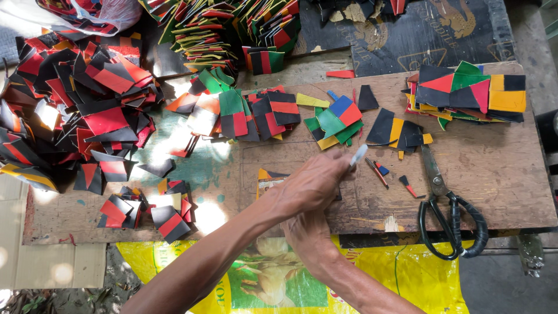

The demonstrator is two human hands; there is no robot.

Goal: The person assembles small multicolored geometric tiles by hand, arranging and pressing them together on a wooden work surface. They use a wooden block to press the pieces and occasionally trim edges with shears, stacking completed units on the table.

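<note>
A thin pale tool (358,156), perhaps a blade or marker, is gripped in the left hand (314,185), which is clenched around it with the tip pointing up and to the right. The left forearm is crossed over the right hand (311,232), which is pressed low at the near edge of the board (494,174); whether that hand is clenched or grasping anything cannot be told, since it is largely covered. A patch (268,179) with a yellow corner is seen just left of the left hand, partly hidden under it.

Just beyond the tool's tip, small slivers (381,170) of red, blue and black are scattered. Further right of the hands, black-handled scissors (447,215) are laid on the board, blades closed and pointing away. Above the left hand, piles of coloured pieces (334,119) in green, blue, red, yellow and black are spread; a neater stack (471,93) is set far right. Well left of the hands, a large heap (75,110) of red and black pieces is piled. A yellow sack (407,273) is spread below the board, under both forearms.
</note>
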